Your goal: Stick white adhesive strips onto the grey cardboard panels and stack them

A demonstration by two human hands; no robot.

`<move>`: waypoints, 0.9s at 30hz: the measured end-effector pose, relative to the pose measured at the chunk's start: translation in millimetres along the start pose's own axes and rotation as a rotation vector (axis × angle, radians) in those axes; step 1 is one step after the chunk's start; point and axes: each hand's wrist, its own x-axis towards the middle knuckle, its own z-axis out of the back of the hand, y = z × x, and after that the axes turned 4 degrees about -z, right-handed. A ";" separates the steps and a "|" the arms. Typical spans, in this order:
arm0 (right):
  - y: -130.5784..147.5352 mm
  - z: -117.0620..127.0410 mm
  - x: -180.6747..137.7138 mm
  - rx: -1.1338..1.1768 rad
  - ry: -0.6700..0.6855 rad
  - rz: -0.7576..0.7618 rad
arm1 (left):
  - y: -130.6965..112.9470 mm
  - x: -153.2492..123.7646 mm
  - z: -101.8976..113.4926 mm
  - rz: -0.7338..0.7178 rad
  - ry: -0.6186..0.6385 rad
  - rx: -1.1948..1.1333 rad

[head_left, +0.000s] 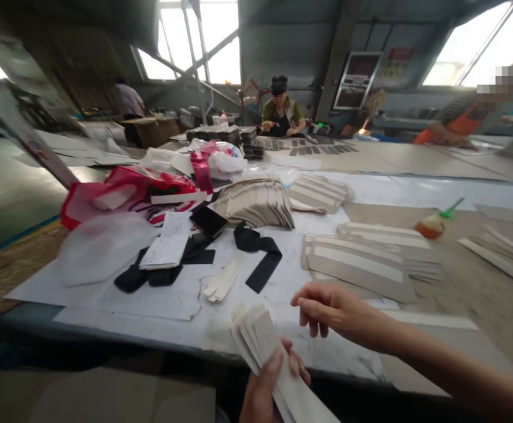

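Note:
My left hand (267, 385) is closed round a fanned stack of white paper strips (260, 341) at the bottom centre, thumb across the top one. Just right of the stack, my right hand (333, 311) hovers over the table with its fingers curled loosely down and nothing in them. A small pile of the same white strips (222, 282) lies on the white paper sheet (151, 296) ahead of my left hand.
Grey card pieces with white strips (362, 261) lie to the right, fanned beige pieces (256, 202) farther back. Black ribbon (260, 255), a phone (208, 221), a notepad (167, 244), red and white bags (128, 188) and an orange bottle (430, 226) are around. People work behind.

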 end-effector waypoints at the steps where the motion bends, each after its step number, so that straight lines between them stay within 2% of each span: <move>1: -6.5 -1.2 -11.7 0.019 0.002 -0.010 | 4.5 2.1 -7.6 0.015 -0.043 -0.049; 5: -29.2 -11.2 -40.1 0.152 -0.006 -0.020 | 20.1 -3.8 -38.1 0.096 -0.156 -0.014; 9: -50.8 -14.7 -56.8 0.374 -0.016 -0.047 | 37.0 -18.7 -57.9 0.146 -0.175 0.111; 14: -73.4 0.0 -82.0 0.465 -0.039 -0.003 | 61.6 -26.9 -75.3 0.225 -0.196 0.262; 19: -90.4 15.0 -108.5 0.484 -0.198 0.080 | 81.6 -26.6 -94.1 0.247 -0.210 0.293; 24: -102.4 22.0 -124.1 0.560 -0.101 0.086 | 94.2 -33.0 -111.0 0.229 -0.181 0.343; 27: -104.8 29.1 -128.0 0.603 -0.158 0.156 | 97.0 -35.0 -116.3 0.224 -0.181 0.309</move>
